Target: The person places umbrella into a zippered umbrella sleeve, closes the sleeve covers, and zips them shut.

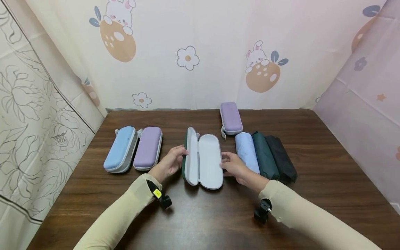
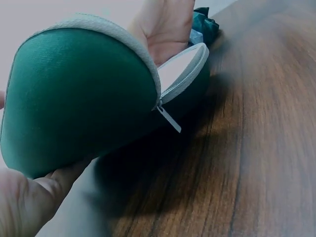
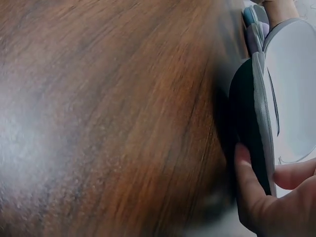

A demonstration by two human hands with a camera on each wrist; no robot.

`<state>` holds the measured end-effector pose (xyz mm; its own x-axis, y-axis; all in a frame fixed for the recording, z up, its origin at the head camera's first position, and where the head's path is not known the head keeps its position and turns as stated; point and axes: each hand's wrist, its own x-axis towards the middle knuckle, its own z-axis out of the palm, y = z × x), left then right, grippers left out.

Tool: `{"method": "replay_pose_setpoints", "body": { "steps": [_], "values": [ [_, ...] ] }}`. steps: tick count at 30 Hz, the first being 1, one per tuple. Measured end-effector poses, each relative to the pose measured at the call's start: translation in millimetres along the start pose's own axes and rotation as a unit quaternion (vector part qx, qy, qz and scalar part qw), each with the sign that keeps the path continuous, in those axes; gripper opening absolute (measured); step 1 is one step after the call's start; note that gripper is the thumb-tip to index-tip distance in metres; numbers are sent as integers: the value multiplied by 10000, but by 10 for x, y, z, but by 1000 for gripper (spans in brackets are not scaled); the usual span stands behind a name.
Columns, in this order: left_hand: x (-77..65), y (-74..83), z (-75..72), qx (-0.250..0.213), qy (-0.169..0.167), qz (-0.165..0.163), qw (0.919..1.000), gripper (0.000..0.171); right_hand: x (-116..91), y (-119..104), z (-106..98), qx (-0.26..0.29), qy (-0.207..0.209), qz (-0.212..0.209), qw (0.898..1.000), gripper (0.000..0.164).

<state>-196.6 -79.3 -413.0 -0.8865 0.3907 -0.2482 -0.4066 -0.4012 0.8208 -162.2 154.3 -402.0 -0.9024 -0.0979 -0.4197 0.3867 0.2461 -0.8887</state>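
Observation:
A dark green zip case (image 1: 210, 161) with a white lining lies unfolded near the middle of the table, its lid raised on the left. My left hand (image 1: 170, 161) grips the lid's outer edge; in the left wrist view the green shell (image 2: 79, 94) fills much of the picture, with a zip pull (image 2: 169, 120) hanging at the corner. On the other side my right hand (image 1: 234, 166) pinches the rim of the base, thumb and finger on either side of it in the right wrist view. Inside the base only the lining shows.
Left of the case are a blue case (image 1: 120, 149) and a purple case (image 1: 148, 147). Another purple case (image 1: 231, 118) sits at the back. Right of my right hand lie light blue (image 1: 247, 151), dark green (image 1: 265, 156) and black (image 1: 281, 158) rolled fabric bundles.

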Motion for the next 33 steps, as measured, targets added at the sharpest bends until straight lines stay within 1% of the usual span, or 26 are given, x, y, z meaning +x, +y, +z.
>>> {"method": "replay_pose_setpoints", "body": {
  "steps": [6, 10, 14, 17, 21, 23, 25, 27, 29, 33],
  "values": [
    [-15, 0, 25, 3, 239, -8, 9997, 52, -27, -10, 32, 12, 10, -5, 10000, 47],
    [-18, 7, 35, 100, 225, -3, 9997, 62, -68, -41, 38, -4, -67, -12, 10000, 48],
    [-19, 8, 56, 266, 170, -24, 9995, 68, -152, -120, -10, -387, -141, -82, 9991, 53],
    [-20, 4, 67, 347, 161, -37, 9993, 68, -226, -232, -99, -689, -125, -226, 9973, 57],
    [-32, 0, 85, 400, 186, -80, 9990, 65, -330, -441, -312, -659, -62, -490, 9966, 56],
    [-42, 1, 100, 408, 185, -93, 9990, 63, -379, -549, -452, -649, 28, -662, 9957, 53],
    [-49, 2, 114, 417, 172, -96, 9989, 62, -418, -644, -602, -755, 166, -861, 9933, 50],
    [-58, 4, 127, 435, 154, -99, 9989, 62, -443, -711, -759, -1018, 335, -1019, 9890, 49],
    [-71, 8, 137, 461, 144, -112, 9988, 63, -452, -748, -916, -1354, 499, -1067, 9838, 49],
    [-98, 14, 152, 492, 151, -146, 9986, 65, -435, -737, -1211, -2129, 792, -918, 9695, 53]
  ]
}}
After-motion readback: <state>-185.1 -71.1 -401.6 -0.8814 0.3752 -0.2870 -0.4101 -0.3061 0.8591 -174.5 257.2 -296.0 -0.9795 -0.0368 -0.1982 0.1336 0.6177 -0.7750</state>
